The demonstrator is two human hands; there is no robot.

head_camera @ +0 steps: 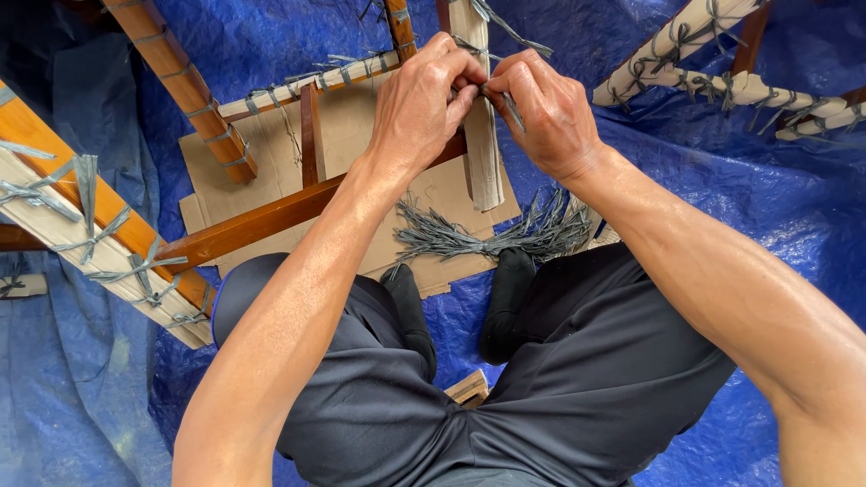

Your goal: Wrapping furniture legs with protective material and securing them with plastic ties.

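Seated on a blue tarp [776, 216], a person in dark trousers [559, 379] and black socks [505, 302] works with both bare hands on a pale wooden slat [483, 153]. Nearest the camera, a small block of wood [469, 388] shows between the legs. Just beyond the feet, a bundle of grey ties [478, 236] lies fanned out left to right across a flattened sheet of cardboard [271, 153].

Farther off, the slat stands almost upright in the view, its long axis running near to far, its near end hanging over the cardboard and its far end leaving the top of the frame. The left hand [424, 104] is closed around the slat's left edge, fingertips pinching a grey tie [510, 106]; the right hand [546, 108] pinches the same tie from the right, the two hands touching. The tie's loose end points down and to the right.

A dark-stained rail [262, 219] crosses behind the left forearm, slanting from near left to far right. Tied frame pieces [108, 234] flank the left, with more lashed pale pieces [722, 86] far right.
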